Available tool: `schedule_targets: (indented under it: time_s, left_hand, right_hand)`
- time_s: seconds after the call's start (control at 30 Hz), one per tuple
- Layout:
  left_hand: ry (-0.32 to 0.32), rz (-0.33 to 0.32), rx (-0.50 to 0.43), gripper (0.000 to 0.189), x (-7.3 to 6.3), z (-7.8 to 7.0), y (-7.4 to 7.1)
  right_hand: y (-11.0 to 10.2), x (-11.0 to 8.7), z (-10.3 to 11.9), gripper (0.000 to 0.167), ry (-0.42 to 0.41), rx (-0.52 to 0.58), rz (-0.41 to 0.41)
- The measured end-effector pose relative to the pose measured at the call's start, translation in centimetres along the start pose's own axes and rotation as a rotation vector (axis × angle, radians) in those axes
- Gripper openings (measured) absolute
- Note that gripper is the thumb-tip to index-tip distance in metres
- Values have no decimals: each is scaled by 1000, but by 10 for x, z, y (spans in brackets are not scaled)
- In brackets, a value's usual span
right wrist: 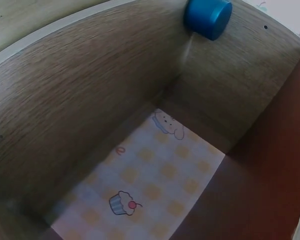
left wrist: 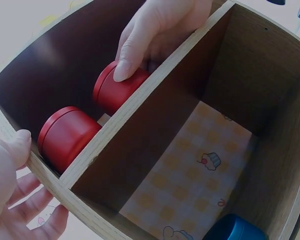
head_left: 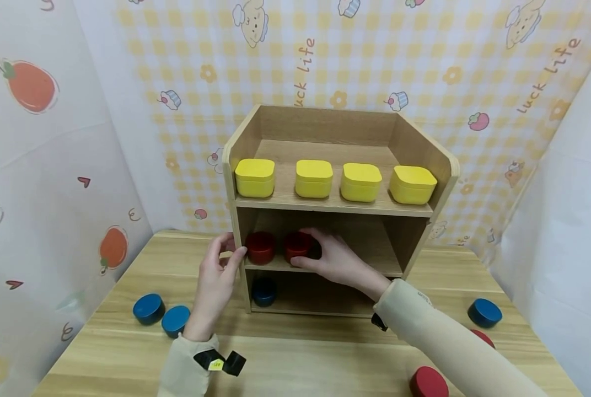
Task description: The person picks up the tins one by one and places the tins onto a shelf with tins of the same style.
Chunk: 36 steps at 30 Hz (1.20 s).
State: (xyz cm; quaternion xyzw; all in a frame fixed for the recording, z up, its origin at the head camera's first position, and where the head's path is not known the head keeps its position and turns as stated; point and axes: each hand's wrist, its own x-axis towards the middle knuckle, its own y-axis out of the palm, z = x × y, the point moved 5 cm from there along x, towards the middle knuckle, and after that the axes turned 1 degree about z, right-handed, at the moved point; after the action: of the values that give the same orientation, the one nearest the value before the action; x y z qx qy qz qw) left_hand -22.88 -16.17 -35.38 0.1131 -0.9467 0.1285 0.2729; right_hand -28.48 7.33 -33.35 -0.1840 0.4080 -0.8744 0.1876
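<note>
A wooden shelf unit (head_left: 315, 264) with three levels stands in front of me. My left hand (head_left: 217, 278) holds its left side panel at the front edge, thumb on the edge and fingers along the outer face. On the middle level my right hand (head_left: 337, 262) grips a round red tin (head_left: 295, 245) between thumb and fingers. Another red tin (head_left: 261, 248) sits just left of it, by the side panel, and shows upright in the left wrist view. Below, a round blue tin (head_left: 264, 292) stands in the bottom level's left corner. The right wrist view does not show the right hand.
Several yellow square boxes (head_left: 313, 179) line the top level. On the table (head_left: 300, 358), two blue tins (head_left: 149, 309) lie left of the unit. A blue tin (head_left: 484, 312) and two red ones (head_left: 428, 382) lie to the right, one partly behind my right sleeve.
</note>
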Motion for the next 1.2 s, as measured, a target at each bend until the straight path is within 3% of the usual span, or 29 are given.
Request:
schedule_targets:
  time_s: [0.63,0.93,1.2]
  left_hand:
    - [-36,-15,19,31,2,1,2]
    - [-17,-21,17,31,2,0,1]
    - [-9,-15,19,30,-3,-28,0]
  right_hand:
    - [1,-2,3,71,-70,-48,-16]
    - [-1,-5,3,87,-95,-48,-7]
    - [-9,-15,1,79,-145,-58,-18]
